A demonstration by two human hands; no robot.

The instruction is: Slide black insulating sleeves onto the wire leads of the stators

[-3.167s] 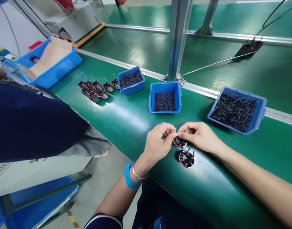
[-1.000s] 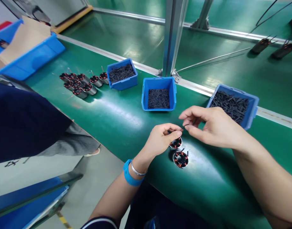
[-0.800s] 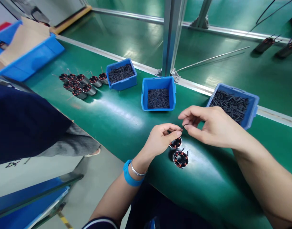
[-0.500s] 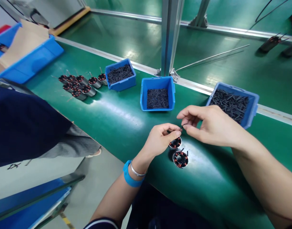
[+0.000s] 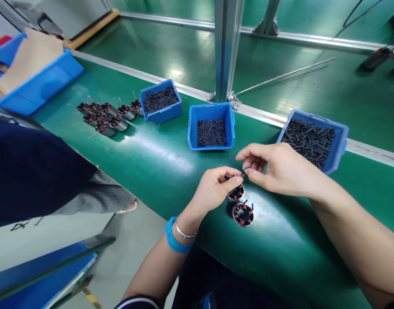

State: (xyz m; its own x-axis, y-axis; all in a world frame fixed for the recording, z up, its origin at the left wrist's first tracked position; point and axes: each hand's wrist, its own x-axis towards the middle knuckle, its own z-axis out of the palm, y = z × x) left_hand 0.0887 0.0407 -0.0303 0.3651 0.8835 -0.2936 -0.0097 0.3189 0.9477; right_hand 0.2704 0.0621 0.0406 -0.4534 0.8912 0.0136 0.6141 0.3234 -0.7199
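Head view: I see two bare hands over the green tabletop [image 5: 171,184], near its front edge. The left hand [image 5: 216,189] and the right hand [image 5: 280,169] each have thumb and finger pinched narrow, seemingly on one thin black piece [image 5: 245,171] between them. It is just above the far wound cylinder [image 5: 237,193], partly hidden by the left hand; the near wound cylinder [image 5: 243,219] stands closer to the front edge. I judge the step as fine fingertip work on that piece; the next move calls for a light, steady pinch. Toward the tabletop's back edge are the left bin [image 5: 167,115], middle bin [image 5: 211,147] and right bin [image 5: 339,148], all blue, holding black pieces. Copper-wound cylinders [image 5: 108,118] cluster leftward; a person in dark clothing [image 5: 32,176] stands at the left.
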